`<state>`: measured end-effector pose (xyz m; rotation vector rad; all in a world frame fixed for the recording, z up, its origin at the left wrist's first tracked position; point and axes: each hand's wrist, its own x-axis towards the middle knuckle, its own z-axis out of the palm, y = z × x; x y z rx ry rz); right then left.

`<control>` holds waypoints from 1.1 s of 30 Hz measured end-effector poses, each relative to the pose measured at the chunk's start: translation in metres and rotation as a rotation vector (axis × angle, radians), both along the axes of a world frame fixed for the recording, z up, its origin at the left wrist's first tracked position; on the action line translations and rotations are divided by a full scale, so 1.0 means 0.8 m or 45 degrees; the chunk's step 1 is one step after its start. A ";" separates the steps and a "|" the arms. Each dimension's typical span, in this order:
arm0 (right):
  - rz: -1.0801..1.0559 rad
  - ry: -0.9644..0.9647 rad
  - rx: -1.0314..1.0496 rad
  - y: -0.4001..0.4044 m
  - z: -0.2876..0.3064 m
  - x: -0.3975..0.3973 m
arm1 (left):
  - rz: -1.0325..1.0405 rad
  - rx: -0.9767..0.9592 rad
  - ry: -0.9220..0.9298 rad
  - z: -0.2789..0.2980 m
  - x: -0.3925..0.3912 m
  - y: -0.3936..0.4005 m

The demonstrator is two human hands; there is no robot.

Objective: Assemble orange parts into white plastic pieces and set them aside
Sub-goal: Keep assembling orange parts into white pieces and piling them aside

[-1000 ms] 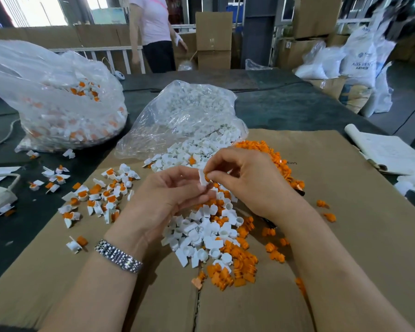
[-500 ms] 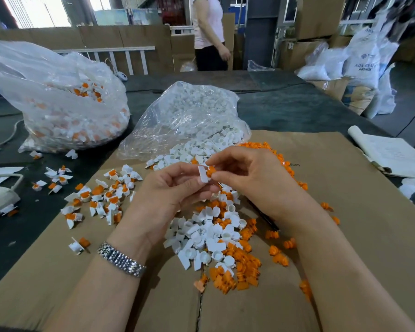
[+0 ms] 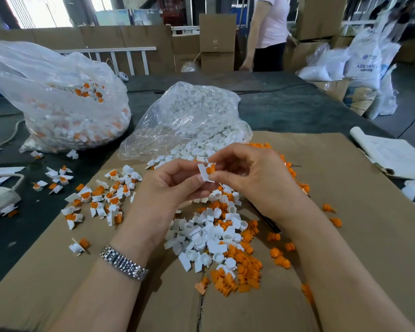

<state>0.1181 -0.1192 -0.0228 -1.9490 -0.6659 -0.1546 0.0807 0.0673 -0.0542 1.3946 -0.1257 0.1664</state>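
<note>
Both hands meet above the cardboard sheet [image 3: 345, 236]. My left hand [image 3: 163, 195] pinches a white plastic piece [image 3: 204, 174] by its flat tab. My right hand [image 3: 254, 176] pinches an orange part [image 3: 211, 169] that sits against the white piece. Below the hands lies a mixed heap of loose white pieces [image 3: 209, 238] and loose orange parts [image 3: 242, 271]. To the left, a scatter of assembled white-and-orange pieces [image 3: 98, 200] lies on the cardboard and the dark table.
A clear bag of white pieces [image 3: 192, 116] lies open behind the hands. A bigger clear bag of assembled pieces [image 3: 58, 101] sits at far left. A notepad [image 3: 393, 156] is at right. A person [image 3: 268, 32] stands beyond the table among cardboard boxes.
The orange part has come into view against the white piece between my fingertips. Both hands stay in the same place. The person in the background has walked to the right.
</note>
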 end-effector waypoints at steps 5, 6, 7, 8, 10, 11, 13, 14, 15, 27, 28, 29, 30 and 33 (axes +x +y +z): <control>0.001 -0.058 -0.030 0.002 0.001 -0.001 | 0.014 0.028 0.044 0.001 0.001 0.003; -0.013 -0.104 -0.064 0.003 0.001 -0.001 | 0.046 0.060 0.048 0.000 0.001 0.003; -0.025 -0.148 -0.102 0.004 0.001 -0.002 | 0.072 0.075 0.051 -0.001 0.001 0.003; -0.036 -0.185 -0.138 0.005 0.001 -0.002 | 0.085 0.070 0.054 -0.001 0.001 0.002; -0.058 -0.245 -0.185 0.006 0.001 -0.002 | 0.061 0.021 0.060 0.000 0.001 0.003; -0.069 -0.272 -0.197 0.006 0.001 -0.003 | 0.032 -0.020 0.061 0.001 0.001 0.004; -0.080 -0.311 -0.205 0.006 0.001 -0.003 | -0.009 -0.089 0.065 0.004 0.001 0.005; -0.079 -0.325 -0.206 0.006 0.001 -0.003 | -0.006 -0.092 0.063 0.004 0.000 0.005; -0.076 -0.339 -0.209 0.006 0.001 -0.004 | 0.009 -0.081 0.059 0.004 0.000 0.005; -0.044 -0.320 -0.208 0.009 0.001 -0.005 | 0.006 -0.112 0.059 0.001 0.005 0.007; -0.041 -0.316 -0.209 0.010 0.001 -0.005 | 0.011 -0.128 0.066 0.002 0.005 0.007; -0.040 -0.314 -0.211 0.010 0.001 -0.005 | 0.018 -0.144 0.073 0.002 0.005 0.008; -0.039 -0.312 -0.212 0.011 0.001 -0.005 | 0.024 -0.154 0.080 0.002 0.006 0.008; -0.042 -0.310 -0.213 0.012 0.001 -0.006 | 0.025 -0.166 0.091 0.003 0.005 0.007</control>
